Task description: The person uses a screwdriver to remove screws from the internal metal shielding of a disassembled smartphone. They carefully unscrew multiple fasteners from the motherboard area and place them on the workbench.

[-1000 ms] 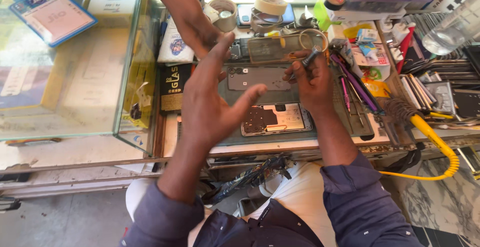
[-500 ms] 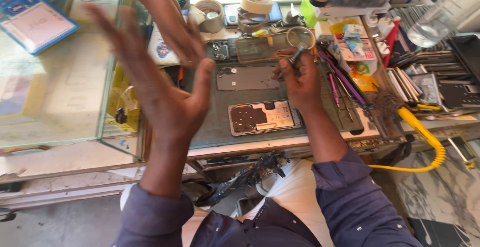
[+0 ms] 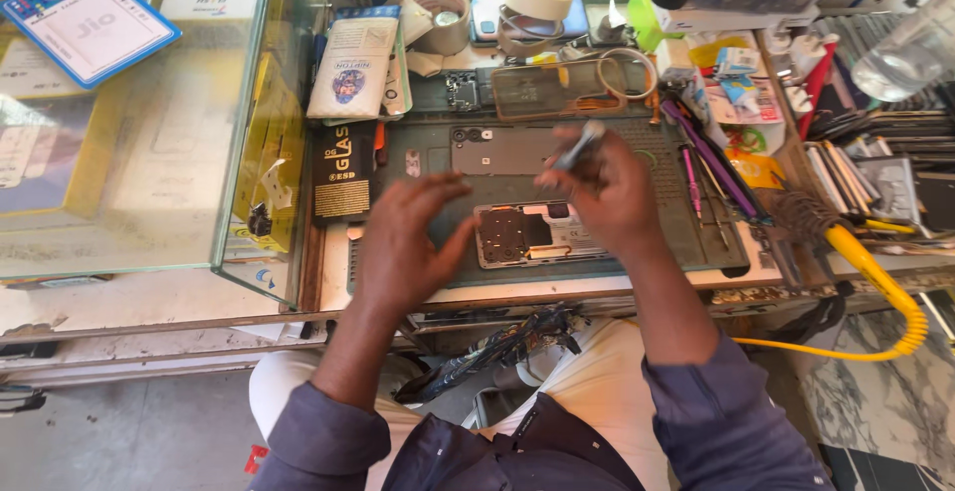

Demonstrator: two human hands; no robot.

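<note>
Opened phone (image 3: 537, 232) lies flat on mat, insides bare, metal frame w/ dark board at its 9 o'clock. Right hand (image 3: 612, 193) pinches slim tool (image 3: 577, 146) at phone's 1 o'clock; left hand (image 3: 403, 242) at 9, fingers spread, holding nothing.

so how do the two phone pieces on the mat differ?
The opened phone lies nearer the person with its metal insides showing; the back cover lies farther off, a plain dark panel. The right hand, holding a small tool, partly covers the opened phone; the back cover lies untouched. Both lie flat on the mat.

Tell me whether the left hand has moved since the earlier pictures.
Yes. The left hand has dropped from raised height toward the grey work mat, now hovering left of the opened phone body.
</note>
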